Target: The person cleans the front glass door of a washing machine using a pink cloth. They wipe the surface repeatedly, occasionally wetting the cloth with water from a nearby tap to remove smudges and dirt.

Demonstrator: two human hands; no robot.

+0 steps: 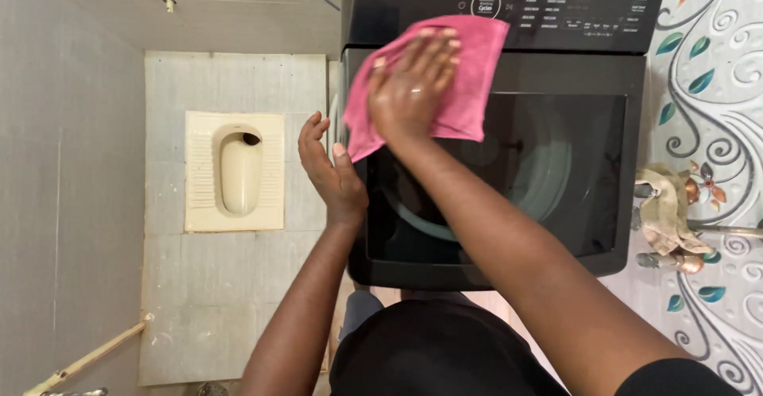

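Right hand (411,86) presses flat, open, on pink cloth (469,78) slanting up-right; left hand (330,169) open.

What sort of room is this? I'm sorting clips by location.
Likely a home bathroom that doubles as a laundry space: a squat toilet set in the tiled floor, a top-load washing machine, and wall taps.

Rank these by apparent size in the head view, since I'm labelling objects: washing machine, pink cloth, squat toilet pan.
1. Black top-loading washing machine
2. Cream ceramic squat toilet pan and pink cloth: look alike, and the pan lies farther away.
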